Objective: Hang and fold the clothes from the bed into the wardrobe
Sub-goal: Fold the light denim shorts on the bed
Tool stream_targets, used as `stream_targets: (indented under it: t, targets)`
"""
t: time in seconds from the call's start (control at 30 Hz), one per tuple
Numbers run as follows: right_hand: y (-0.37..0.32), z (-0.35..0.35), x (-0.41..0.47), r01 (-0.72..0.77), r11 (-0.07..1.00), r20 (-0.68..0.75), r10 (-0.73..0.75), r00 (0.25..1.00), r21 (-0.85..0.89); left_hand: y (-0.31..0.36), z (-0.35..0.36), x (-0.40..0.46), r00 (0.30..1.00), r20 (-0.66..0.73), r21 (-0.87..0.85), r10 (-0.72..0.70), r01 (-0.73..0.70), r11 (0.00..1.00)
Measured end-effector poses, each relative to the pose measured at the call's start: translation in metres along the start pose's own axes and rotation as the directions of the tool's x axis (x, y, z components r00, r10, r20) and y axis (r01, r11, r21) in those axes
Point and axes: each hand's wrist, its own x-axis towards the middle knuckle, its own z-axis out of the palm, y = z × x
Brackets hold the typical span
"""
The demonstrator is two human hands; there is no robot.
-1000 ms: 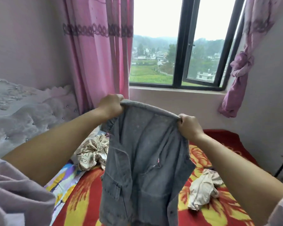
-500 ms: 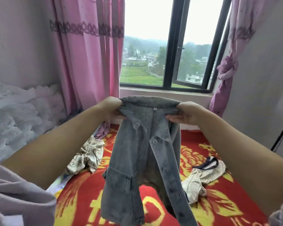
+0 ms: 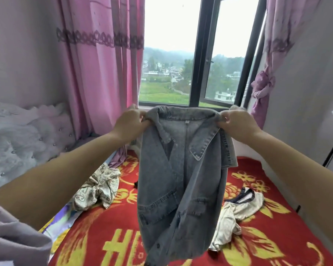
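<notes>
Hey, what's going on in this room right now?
A person is holding a grey denim jacket up by its shoulders over the bed, left hand and right hand each with a grip near the collar. The jacket hangs open, facing them. Two more garments lie on the red blanket: a crumpled patterned one on the left and a cream one on the right. No wardrobe or hanger is in view.

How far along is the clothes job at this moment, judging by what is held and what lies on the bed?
Done: nothing visibly; no wardrobe or hanger is in view. In hand: the left hand and right hand grip the denim jacket at its shoulders, held up open above the red blanket. Left: the patterned garment and the cream garment lie crumpled on the bed, and the jacket itself needs hanging.
</notes>
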Motion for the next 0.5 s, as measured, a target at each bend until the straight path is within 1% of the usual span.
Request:
stream_targets:
  t: [0.03,0.1,0.13,0.17,0.2,0.23,0.3,0.33,0.37,0.4,0.43,0.47,0.5]
  targets:
    - [-0.001,-0.005,-0.001,-0.008,0.991,0.002,0.008,1.0,0.137,0.002,0.0,0.001,0.998,-0.031,-0.054,0.047,-0.049,0.997]
    - [-0.005,-0.011,-0.006,-0.01,0.904,-0.04,0.031,0.999,0.428,0.008,-0.003,0.0,0.991,-0.102,-0.181,0.087,-0.105,0.978]
    - [-0.007,-0.013,-0.009,0.001,0.846,-0.071,0.043,0.997,0.533,0.012,-0.005,0.0,0.986,-0.135,-0.23,0.095,-0.125,0.965]
    - [-0.01,-0.013,-0.012,0.009,0.812,-0.081,0.047,0.996,0.584,0.014,-0.008,0.001,0.981,-0.152,-0.246,0.117,-0.152,0.957]
    - [-0.012,-0.013,-0.013,0.009,0.805,-0.065,0.036,0.997,0.593,0.013,-0.011,0.003,0.976,-0.146,-0.207,0.162,-0.19,0.96]
    - [-0.012,-0.012,-0.013,0.004,0.827,-0.024,0.012,1.0,0.562,0.011,-0.014,0.005,0.97,-0.106,-0.119,0.217,-0.229,0.966]
    - [-0.013,-0.011,-0.01,0.044,0.919,0.039,-0.065,0.997,0.391,0.004,-0.016,0.008,0.957,0.007,0.081,0.289,-0.289,0.954]
    - [-0.014,-0.012,-0.009,0.071,0.942,0.036,-0.088,0.995,0.328,-0.001,-0.017,0.009,0.953,0.04,0.134,0.301,-0.304,0.943]
    - [-0.013,-0.014,-0.007,0.089,0.939,0.028,-0.104,0.994,0.332,-0.005,-0.019,0.01,0.953,0.043,0.138,0.299,-0.302,0.943]
    - [-0.013,-0.019,-0.007,0.09,0.909,0.038,-0.115,0.993,0.407,-0.008,-0.022,0.012,0.957,0.027,0.112,0.289,-0.291,0.95]
    - [-0.014,-0.023,-0.009,0.058,0.867,0.098,-0.122,0.988,0.495,-0.009,-0.026,0.013,0.966,0.03,0.058,0.258,-0.259,0.964]
    - [-0.016,-0.026,-0.011,-0.011,0.853,0.219,-0.121,0.968,0.522,-0.011,-0.031,0.014,0.975,0.081,-0.011,0.205,-0.205,0.979]
    - [-0.017,-0.025,-0.013,-0.065,0.877,0.357,-0.124,0.926,0.476,-0.013,-0.036,0.015,0.974,0.188,-0.059,0.129,-0.12,0.991]
